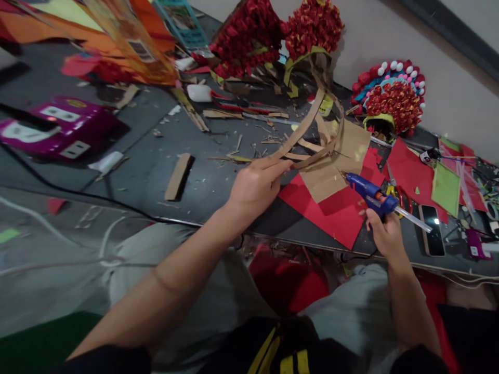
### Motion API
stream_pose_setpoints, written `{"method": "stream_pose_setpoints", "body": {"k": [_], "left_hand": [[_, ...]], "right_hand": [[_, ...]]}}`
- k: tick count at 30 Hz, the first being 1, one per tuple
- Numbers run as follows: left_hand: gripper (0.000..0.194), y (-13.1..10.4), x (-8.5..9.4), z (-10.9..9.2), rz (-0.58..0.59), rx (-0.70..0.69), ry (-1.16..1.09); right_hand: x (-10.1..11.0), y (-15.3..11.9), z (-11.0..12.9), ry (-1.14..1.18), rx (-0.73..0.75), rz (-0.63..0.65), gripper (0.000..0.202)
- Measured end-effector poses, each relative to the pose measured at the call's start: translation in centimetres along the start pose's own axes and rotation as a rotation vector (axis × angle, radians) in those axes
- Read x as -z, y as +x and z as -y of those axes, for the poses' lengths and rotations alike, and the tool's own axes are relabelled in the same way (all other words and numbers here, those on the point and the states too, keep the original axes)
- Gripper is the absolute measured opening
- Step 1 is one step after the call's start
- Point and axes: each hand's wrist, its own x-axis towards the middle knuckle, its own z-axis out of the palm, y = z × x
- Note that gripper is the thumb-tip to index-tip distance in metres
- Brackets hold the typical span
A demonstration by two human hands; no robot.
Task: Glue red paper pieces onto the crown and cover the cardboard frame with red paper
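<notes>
In left hand [255, 188], one frame [302, 130], in right hand [386, 234], one glue gun [366, 189]

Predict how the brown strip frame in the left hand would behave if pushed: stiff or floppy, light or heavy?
The brown strip frame is probably light, since it looks thin and full of open gaps. Its narrow, curved build would likely flex under a push. It might tilt, with the left hand at one side.

Glue gun [366, 190]: smooth plastic. Left of glue gun: strip frame [303, 128], matt cardboard; farther left, power strip [88, 129], glossy plastic.
</notes>
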Motion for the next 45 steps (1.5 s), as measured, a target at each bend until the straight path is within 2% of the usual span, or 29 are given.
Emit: {"method": "stream_pose_setpoints", "body": {"k": [8, 13, 18, 19, 23, 24, 28, 29, 33, 34, 39, 45], "left_hand": [[0.036, -0.1, -0.2, -0.1, 0.01, -0.003, 0.005], [0.037, 0.0, -0.2, -0.1, 0.042, 0.02, 0.009], [0.037, 0.0, 0.0, -0.1, 0.045, 0.028, 0.005], [0.037, 0.0, 0.0, 0.0, 0.042, 0.028, 0.006], [0.036, 0.0, 0.0, 0.0, 0.034, 0.025, 0.006], [0.036, 0.0, 0.0, 0.0, 0.036, 0.025, 0.005], [0.035, 0.0, 0.0, 0.1, 0.018, 0.013, -0.005], [0.034, -0.1, 0.0, 0.1, 0.008, 0.005, -0.009], [0.034, -0.1, 0.1, 0.1, -0.02, -0.02, -0.021], [0.034, -0.1, 0.0, 0.1, -0.021, -0.023, -0.022], [0.034, -0.2, 0.0, 0.1, -0.008, -0.002, -0.013], [0.034, -0.1, 0.2, -0.1, 0.044, 0.059, -0.024]], "right_hand": [[0.2, -0.2, 1.2, -0.152, 0.022, 0.042, 0.043], [0.0, -0.5, 2.0, -0.194, 0.065, 0.204, 0.042], [0.3, -0.3, 1.8, -0.264, 0.007, 0.012, 0.049], [0.3, -0.3, 1.8, -0.256, 0.014, 0.031, 0.049], [0.2, -0.5, 2.1, -0.203, 0.07, 0.26, 0.045], [0.3, -0.5, 2.1, -0.206, 0.067, 0.256, 0.044], [0.7, -0.4, 2.0, -0.275, 0.001, 0.045, 0.047], [0.7, -0.4, 2.1, -0.275, -0.002, 0.048, 0.047], [0.7, -0.5, 2.4, -0.172, 0.054, 0.272, 0.042], [0.8, -0.6, 2.5, -0.157, 0.054, 0.282, 0.041], [1.2, -0.6, 2.1, -0.164, -0.031, 0.063, 0.046], [0.9, -0.7, 2.4, -0.177, 0.045, 0.112, 0.038]]}}
